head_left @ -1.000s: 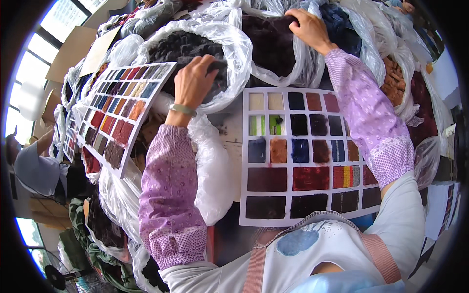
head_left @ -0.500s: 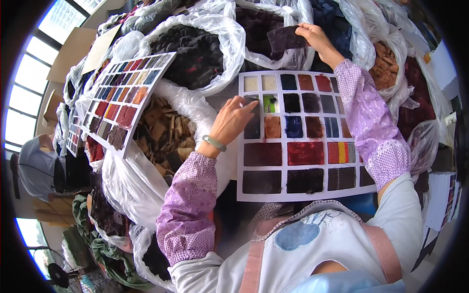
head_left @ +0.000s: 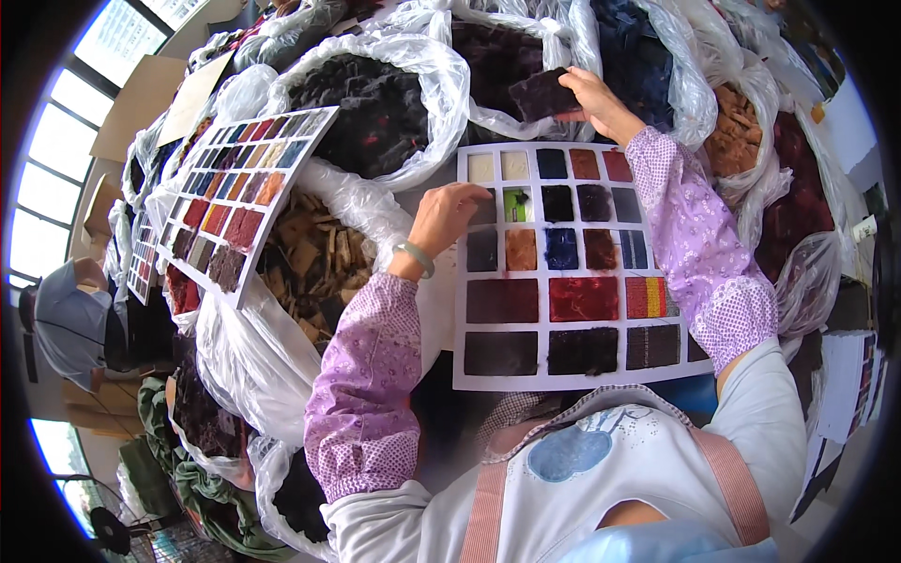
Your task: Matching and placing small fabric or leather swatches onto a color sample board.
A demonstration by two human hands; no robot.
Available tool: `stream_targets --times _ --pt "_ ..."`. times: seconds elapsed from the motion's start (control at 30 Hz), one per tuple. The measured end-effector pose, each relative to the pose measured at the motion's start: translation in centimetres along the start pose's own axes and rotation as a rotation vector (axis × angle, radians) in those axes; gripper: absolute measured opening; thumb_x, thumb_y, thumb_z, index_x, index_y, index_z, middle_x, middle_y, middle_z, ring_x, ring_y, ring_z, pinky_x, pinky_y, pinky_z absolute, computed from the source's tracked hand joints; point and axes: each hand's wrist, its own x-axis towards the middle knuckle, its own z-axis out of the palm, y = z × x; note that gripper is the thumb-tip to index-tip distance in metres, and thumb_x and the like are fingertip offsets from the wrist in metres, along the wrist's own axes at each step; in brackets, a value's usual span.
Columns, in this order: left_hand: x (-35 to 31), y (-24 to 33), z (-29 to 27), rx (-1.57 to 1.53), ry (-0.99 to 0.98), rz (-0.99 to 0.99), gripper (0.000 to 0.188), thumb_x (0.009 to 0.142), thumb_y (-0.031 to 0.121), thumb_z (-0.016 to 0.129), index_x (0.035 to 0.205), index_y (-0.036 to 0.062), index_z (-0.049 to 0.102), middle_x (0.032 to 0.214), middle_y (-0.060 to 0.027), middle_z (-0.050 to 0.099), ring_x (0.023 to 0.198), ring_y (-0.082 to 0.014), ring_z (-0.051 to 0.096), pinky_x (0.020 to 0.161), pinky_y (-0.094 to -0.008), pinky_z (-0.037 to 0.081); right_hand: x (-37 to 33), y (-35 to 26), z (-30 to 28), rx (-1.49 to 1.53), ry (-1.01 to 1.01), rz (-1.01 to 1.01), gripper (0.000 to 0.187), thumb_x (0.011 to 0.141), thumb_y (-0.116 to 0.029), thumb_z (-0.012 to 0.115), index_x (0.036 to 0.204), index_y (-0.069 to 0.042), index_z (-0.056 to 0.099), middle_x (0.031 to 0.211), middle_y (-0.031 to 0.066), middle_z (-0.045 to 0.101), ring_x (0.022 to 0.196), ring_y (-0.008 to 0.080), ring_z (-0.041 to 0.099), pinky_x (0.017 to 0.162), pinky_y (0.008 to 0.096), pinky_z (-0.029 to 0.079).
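A white swatch board with rows of fabric pieces is in front of me. At its left edge, my left hand is closed with bent fingers, the fingertips at the upper part of a dark grey swatch. What they grip, if anything, is hidden by the hand. Beyond the board's far edge, my right hand pinches a dark, nearly black fabric piece by its right side. That piece hangs over the front rim of a plastic-lined bag of dark purple-brown pieces.
A second swatch board leans at the left. Around me stand open plastic-lined bags of black pieces, tan-brown pieces, blue pieces and orange-brown pieces. Green cloth lies at the lower left.
My right hand has moved down toward the board with the dark fabric piece. My left hand's fingers, stretched over the dark swatch before, are now bent and drawn in slightly leftward.
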Motion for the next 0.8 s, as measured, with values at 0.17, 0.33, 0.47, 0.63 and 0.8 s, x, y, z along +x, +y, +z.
stream_targets --times 0.17,0.33,0.47,0.63,0.8 --pt "-0.3 -0.1 1.6 0.272 0.102 0.126 0.023 0.068 0.004 0.058 0.089 0.0091 0.063 0.086 -0.0095 0.061 0.084 -0.0268 0.056 0.072 -0.0348 0.046 0.2 0.6 -0.7 -0.061 -0.09 -0.027 0.05 0.088 -0.028 0.044 0.128 -0.002 0.031 0.127 0.0126 0.038 0.113 0.0214 0.042 0.075 0.0359 0.051" --pt "7.1 2.7 -0.8 0.007 0.466 0.085 0.048 0.07 0.023 0.067 0.113 0.0059 0.052 0.098 -0.0167 0.061 0.084 -0.0316 0.059 0.073 -0.0353 0.045 -1.3 -0.4 1.5 -0.165 -0.276 -0.102 0.028 0.088 -0.025 0.048 0.106 -0.004 0.049 0.099 0.0041 0.058 0.086 0.0172 0.058 0.069 0.0303 0.05" --pt "11.5 1.6 0.4 -0.091 0.242 -0.123 0.036 0.069 0.02 0.068 0.099 0.0016 0.061 0.079 -0.0146 0.065 0.067 -0.018 0.064 0.057 -0.024 0.049 0.7 0.5 2.4 -0.688 0.089 -0.491 0.026 0.077 -0.028 0.056 0.09 -0.006 0.058 0.086 0.0148 0.063 0.081 0.0311 0.06 0.071 0.0375 0.047" --pt "15.8 3.0 2.4 0.214 0.479 -0.106 0.02 0.064 0.019 0.066 0.081 0.0084 0.066 0.076 -0.0117 0.064 0.07 -0.0298 0.062 0.066 -0.0373 0.047 2.5 0.5 3.1 -0.759 0.541 -0.269 0.03 0.076 -0.032 0.052 0.096 -0.011 0.061 0.094 0.016 0.062 0.088 0.0353 0.058 0.076 0.0419 0.046" --pt "18.0 4.2 2.6 0.274 0.604 -0.062 0.015 0.067 0.019 0.064 0.079 0.01 0.066 0.074 -0.0146 0.063 0.071 -0.0321 0.061 0.065 -0.0401 0.047 5.6 -1.2 2.5 -0.652 0.615 -0.121 0.034 0.071 -0.026 0.052 0.097 -0.007 0.061 0.098 0.018 0.061 0.092 0.0348 0.057 0.081 0.0398 0.046"
